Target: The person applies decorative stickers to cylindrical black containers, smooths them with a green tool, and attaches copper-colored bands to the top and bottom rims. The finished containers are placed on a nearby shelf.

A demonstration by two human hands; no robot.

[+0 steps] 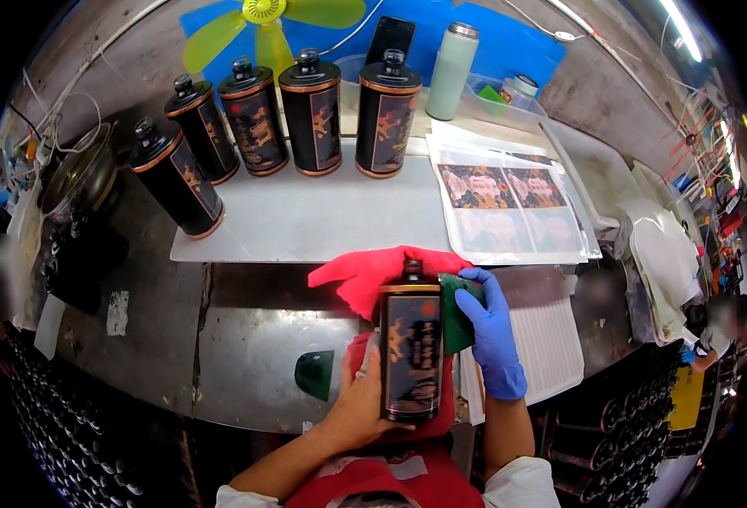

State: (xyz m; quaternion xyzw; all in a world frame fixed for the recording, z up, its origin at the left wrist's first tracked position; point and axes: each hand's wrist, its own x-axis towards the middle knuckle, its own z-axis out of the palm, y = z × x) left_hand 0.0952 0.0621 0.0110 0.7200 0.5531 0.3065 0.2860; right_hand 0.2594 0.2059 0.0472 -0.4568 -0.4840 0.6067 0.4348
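Observation:
My left hand (358, 401), bare, is closed round the lower left side and base of a black bottle (412, 356). The bottle is upright in the picture, with copper-coloured bands and a dark decorated label facing up. In a blue glove, my right hand (494, 339) pinches a dark green flat scraper (456, 322) against the bottle's right side. A bright pink cloth (361, 284) lies behind the bottle, partly hidden by it. Left of my left hand, a second green flat piece (314, 375) rests on the metal table (255, 330).
Several similar black bottles (310, 118) stand on a white board (297, 220). Printed label sheets (509, 203) lie at its right end. Behind are a pale green flask (453, 72), a phone (390, 40) and a yellow-green fan (263, 12). A ribbed white sheet (543, 330) lies right of my glove.

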